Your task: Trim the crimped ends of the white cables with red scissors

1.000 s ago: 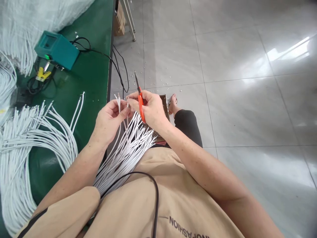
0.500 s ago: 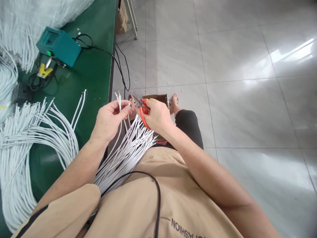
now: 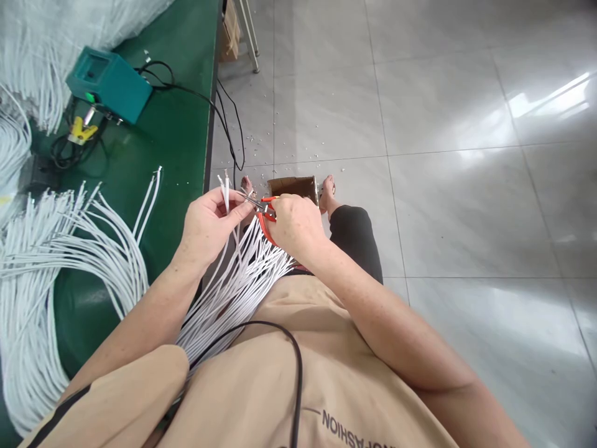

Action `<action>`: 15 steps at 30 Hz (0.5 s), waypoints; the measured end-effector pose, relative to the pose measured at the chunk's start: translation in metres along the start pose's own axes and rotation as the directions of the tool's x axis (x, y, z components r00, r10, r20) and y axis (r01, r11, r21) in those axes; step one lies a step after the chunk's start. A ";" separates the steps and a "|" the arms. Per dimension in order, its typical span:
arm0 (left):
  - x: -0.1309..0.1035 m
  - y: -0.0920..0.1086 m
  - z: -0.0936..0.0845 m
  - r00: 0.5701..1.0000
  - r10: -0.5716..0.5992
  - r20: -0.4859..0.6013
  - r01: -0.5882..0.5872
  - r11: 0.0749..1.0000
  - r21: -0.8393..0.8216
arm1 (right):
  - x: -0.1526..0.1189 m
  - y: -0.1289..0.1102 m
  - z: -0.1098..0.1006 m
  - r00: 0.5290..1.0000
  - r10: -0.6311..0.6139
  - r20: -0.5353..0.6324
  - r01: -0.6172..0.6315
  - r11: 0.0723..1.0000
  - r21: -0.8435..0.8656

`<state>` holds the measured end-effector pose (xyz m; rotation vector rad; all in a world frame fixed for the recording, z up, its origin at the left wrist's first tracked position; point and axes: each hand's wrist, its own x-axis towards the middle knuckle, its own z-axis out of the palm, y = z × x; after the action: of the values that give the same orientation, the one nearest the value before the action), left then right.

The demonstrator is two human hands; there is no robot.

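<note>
In the head view, the left hand (image 3: 208, 224) is at nine o'clock from the centre. Its thumb and forefinger are pinched narrow on a few white wires (image 3: 226, 191), whose ends stand up above the fingers, probably so that each end is free for tools. The right hand (image 3: 298, 227), at the centre, is closed around the orange scissors (image 3: 265, 214), with blades pointing to ten o'clock, at the left fingertips. The blades are small here, so I cannot tell if they grip a wire.

The wire bundle (image 3: 247, 274) lies across the lap at eight o'clock, perhaps to keep the next wires close. Behind it, at twelve o'clock, a cardboard box (image 3: 291, 185) stands open between the feet. At ten o'clock a teal device (image 3: 124, 87) rests on the green table (image 3: 177, 143).

Compared with half a second earlier, the scissors have come to the left fingertips; before, they were apart. The left hand is nearly unmoved.
</note>
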<state>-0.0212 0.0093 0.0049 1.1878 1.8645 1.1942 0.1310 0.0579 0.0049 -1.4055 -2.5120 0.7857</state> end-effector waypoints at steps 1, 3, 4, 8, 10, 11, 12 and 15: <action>0.000 0.000 0.000 1.000 -0.002 0.002 0.002 1.000 0.019 | 0.000 0.000 0.001 1.000 0.001 -0.002 -0.001 1.000 -0.001; -0.001 -0.001 -0.001 1.000 -0.016 0.015 0.016 0.999 0.043 | -0.001 0.001 0.003 1.000 -0.001 -0.011 0.001 1.000 0.002; -0.001 0.000 -0.001 0.999 -0.025 0.022 0.024 0.998 0.049 | -0.001 0.001 0.004 1.000 -0.002 -0.016 0.002 1.000 0.003; -0.001 0.002 -0.002 0.998 -0.057 0.037 0.056 0.998 0.038 | -0.003 0.002 0.009 0.999 -0.009 -0.040 0.010 1.000 0.015; -0.002 0.003 -0.002 0.996 -0.069 0.049 0.068 0.998 0.011 | -0.003 0.004 0.012 0.998 -0.013 -0.063 0.015 0.999 0.029; -0.002 0.003 -0.002 0.996 -0.073 0.058 0.074 0.997 -0.007 | -0.003 0.005 0.012 0.997 -0.015 -0.073 0.019 0.999 0.045; -0.002 0.004 -0.001 0.995 -0.076 0.067 0.078 0.997 -0.029 | -0.001 0.007 0.012 0.996 -0.020 -0.082 0.027 0.997 0.077; -0.003 0.006 -0.001 0.990 -0.090 0.106 0.102 0.988 -0.115 | 0.004 0.013 0.008 0.994 -0.007 -0.107 0.043 0.940 0.339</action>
<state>-0.0187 0.0078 0.0108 1.0609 1.7310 1.1551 0.1354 0.0638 -0.0094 -1.2576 -2.1789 1.0525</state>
